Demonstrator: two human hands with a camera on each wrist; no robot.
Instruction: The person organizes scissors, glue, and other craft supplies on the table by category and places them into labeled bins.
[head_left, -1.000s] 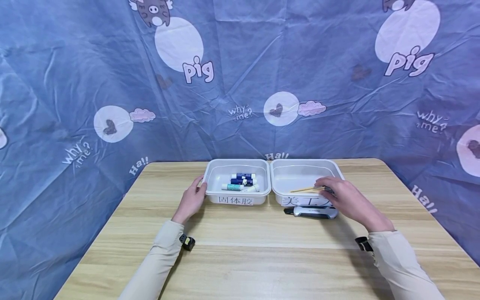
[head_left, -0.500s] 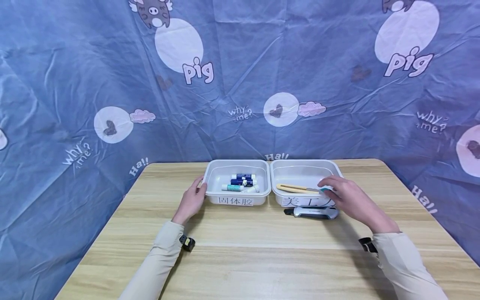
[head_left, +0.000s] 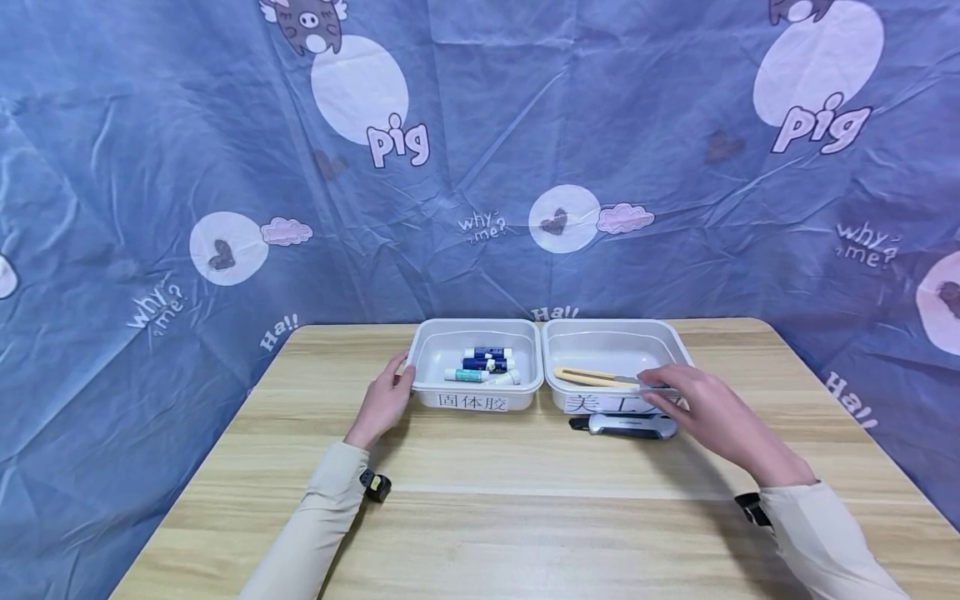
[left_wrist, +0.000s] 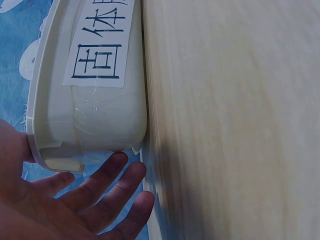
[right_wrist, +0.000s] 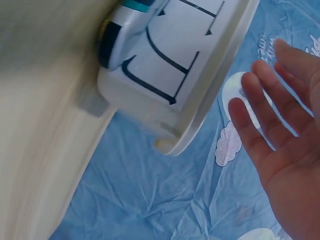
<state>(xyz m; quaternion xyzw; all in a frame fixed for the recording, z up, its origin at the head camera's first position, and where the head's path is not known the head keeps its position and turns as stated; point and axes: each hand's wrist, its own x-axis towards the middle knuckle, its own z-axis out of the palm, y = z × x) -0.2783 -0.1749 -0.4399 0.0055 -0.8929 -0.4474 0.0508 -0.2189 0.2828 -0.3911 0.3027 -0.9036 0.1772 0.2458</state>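
Note:
My left hand (head_left: 384,404) rests against the left end of a white plastic bin (head_left: 476,322), thumb at the rim and relaxed fingers along its outer side. My right hand (head_left: 708,408) is over the front right corner of a second white bin (head_left: 615,323). In the right wrist view its fingers (right_wrist: 250,100) are extended and hold nothing. A yellow utility knife (head_left: 596,379) lies inside the right bin, its right end partly hidden by that hand. On the table, in front of this bin's label, lies a silver and black utility knife (head_left: 630,427).
Several glue sticks (head_left: 487,364) lie in the left bin. Both bins stand side by side near the back of the wooden table (head_left: 465,533), with paper labels on their fronts. A blue printed cloth (head_left: 420,267) hangs behind the table.
My right hand has let go of the yellow utility knife, which now lies in the right bin, and has drawn slightly right and toward me. The left hand stays at the left bin.

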